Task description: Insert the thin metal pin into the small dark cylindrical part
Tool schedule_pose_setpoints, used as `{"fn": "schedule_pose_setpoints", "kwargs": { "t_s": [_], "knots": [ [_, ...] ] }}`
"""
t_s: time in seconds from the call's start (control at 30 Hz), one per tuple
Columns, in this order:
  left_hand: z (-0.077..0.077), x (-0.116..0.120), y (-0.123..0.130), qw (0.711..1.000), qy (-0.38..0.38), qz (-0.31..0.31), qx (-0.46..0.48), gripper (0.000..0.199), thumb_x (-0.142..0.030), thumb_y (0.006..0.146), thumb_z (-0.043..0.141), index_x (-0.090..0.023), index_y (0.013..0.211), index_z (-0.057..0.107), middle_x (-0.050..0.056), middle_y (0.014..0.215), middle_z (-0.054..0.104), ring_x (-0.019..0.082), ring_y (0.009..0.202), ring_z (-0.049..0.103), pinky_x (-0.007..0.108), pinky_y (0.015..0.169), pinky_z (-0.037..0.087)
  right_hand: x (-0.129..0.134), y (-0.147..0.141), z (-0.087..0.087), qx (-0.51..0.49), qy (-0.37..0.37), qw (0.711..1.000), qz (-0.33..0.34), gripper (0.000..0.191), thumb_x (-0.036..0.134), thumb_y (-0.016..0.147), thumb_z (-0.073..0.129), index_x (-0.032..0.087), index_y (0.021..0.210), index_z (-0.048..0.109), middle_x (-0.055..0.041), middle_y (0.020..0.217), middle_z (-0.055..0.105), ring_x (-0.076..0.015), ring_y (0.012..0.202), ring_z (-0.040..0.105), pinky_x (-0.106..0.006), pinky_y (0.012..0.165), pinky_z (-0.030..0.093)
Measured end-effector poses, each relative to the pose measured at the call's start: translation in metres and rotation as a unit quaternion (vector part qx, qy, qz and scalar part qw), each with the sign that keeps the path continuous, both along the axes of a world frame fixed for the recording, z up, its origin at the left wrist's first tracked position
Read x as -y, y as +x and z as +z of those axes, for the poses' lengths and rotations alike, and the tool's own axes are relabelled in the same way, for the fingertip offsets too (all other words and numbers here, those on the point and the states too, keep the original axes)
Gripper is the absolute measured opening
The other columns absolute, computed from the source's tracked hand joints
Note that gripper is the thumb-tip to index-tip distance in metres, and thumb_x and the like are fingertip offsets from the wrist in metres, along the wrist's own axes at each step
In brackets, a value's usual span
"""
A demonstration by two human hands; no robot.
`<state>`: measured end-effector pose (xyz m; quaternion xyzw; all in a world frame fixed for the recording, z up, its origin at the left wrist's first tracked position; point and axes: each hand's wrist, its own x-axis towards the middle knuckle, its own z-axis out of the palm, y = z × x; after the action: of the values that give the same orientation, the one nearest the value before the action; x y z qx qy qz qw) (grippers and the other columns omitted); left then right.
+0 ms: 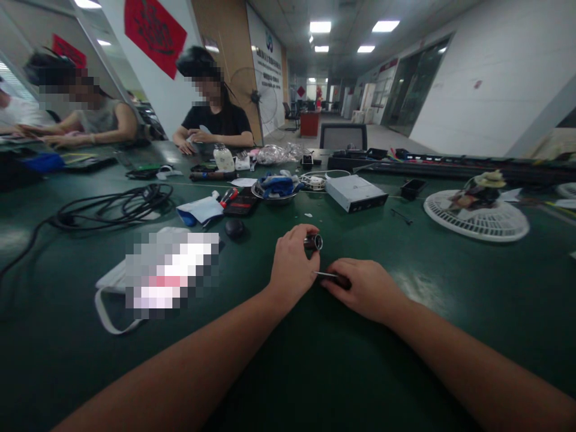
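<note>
My left hand [289, 261] is closed around a small dark cylinder [317, 242] with a shiny ring at its end, which faces right. Most of the cylinder's body is hidden by the fingers. Just right of it and nearer to me, my right hand [366, 289] grips a screwdriver [327, 274]. Its thin metal shaft points left, toward the base of my left thumb; whether the tip touches the hand I cannot tell. The dark handle lies mostly under my fingers. Both hands are low over the green table [288, 372].
Left lies a strapped pale pouch, with a blurred bright patch [173, 270] over it, and a black mouse [234, 228]. Ahead are a bowl of blue cloth [278, 185], a disc drive [355, 192] and a white fan grille [477, 217]. Cables [112, 210] coil left. People sit across the table.
</note>
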<state>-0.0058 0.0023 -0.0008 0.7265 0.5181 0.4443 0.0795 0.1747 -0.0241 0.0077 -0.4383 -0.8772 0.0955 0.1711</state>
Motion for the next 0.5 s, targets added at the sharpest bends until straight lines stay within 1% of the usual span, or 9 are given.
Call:
{"fn": "schedule_pose_setpoints", "kwargs": {
  "t_s": [0.1,0.17,0.27,0.4,0.47,0.5],
  "knots": [
    [-0.0007,-0.0006,0.0004,1.0,-0.006,0.003,0.003,0.033,-0.008,0.079,0.063,-0.022,0.108,0.059,0.005,0.108,0.069,0.024,0.101,0.064,0.042,0.089,0.051,0.0007,0.0012,0.0003,-0.065,-0.038,0.997,-0.013,0.012,0.034,0.089,0.066,0.022,0.087,0.062,0.0028,0.075,0.064,-0.0126,0.064,0.056,-0.027,0.057,0.036],
    [-0.0007,-0.0007,0.0007,1.0,-0.007,-0.002,0.004,0.034,-0.007,0.078,0.063,-0.022,0.108,0.059,0.005,0.108,0.069,0.023,0.102,0.064,0.042,0.091,0.05,0.001,0.0023,0.0008,-0.114,-0.047,0.992,-0.024,0.011,0.032,0.089,0.066,0.022,0.088,0.061,0.0034,0.073,0.062,-0.0119,0.062,0.055,-0.026,0.057,0.038],
    [0.0005,0.0005,0.0014,1.0,-0.008,-0.011,-0.002,0.035,-0.006,0.077,0.065,-0.022,0.107,0.06,0.004,0.107,0.07,0.023,0.103,0.064,0.043,0.093,0.049,-0.0002,0.0043,0.0011,-0.169,-0.026,0.984,-0.047,0.01,0.029,0.088,0.066,0.022,0.09,0.059,0.0026,0.075,0.061,-0.0121,0.063,0.055,-0.026,0.058,0.041],
    [0.0043,0.0037,0.0027,0.998,-0.021,-0.053,-0.025,0.035,-0.007,0.076,0.067,-0.021,0.107,0.06,0.003,0.107,0.07,0.023,0.103,0.063,0.043,0.093,0.048,-0.0031,0.0059,0.0002,-0.215,0.026,0.974,-0.06,0.007,0.019,0.083,0.064,0.021,0.088,0.06,-0.0002,0.084,0.062,-0.0126,0.067,0.056,-0.027,0.061,0.045],
    [0.0061,0.005,0.0032,0.996,-0.023,-0.073,-0.037,0.034,-0.008,0.076,0.067,-0.021,0.106,0.061,0.003,0.107,0.07,0.023,0.102,0.063,0.042,0.092,0.047,-0.0042,0.0063,-0.0011,-0.232,0.039,0.97,-0.065,0.01,0.015,0.081,0.062,0.02,0.09,0.062,-0.001,0.087,0.063,-0.0126,0.068,0.057,-0.027,0.062,0.046],
    [0.0068,0.0056,0.0034,0.995,-0.023,-0.083,-0.042,0.033,-0.008,0.076,0.067,-0.022,0.105,0.061,0.002,0.106,0.069,0.023,0.102,0.062,0.042,0.091,0.047,-0.0047,0.0065,-0.0018,-0.24,0.038,0.967,-0.071,0.016,0.014,0.081,0.062,0.02,0.095,0.063,-0.0011,0.089,0.065,-0.0125,0.067,0.058,-0.027,0.062,0.047]
  ]
}}
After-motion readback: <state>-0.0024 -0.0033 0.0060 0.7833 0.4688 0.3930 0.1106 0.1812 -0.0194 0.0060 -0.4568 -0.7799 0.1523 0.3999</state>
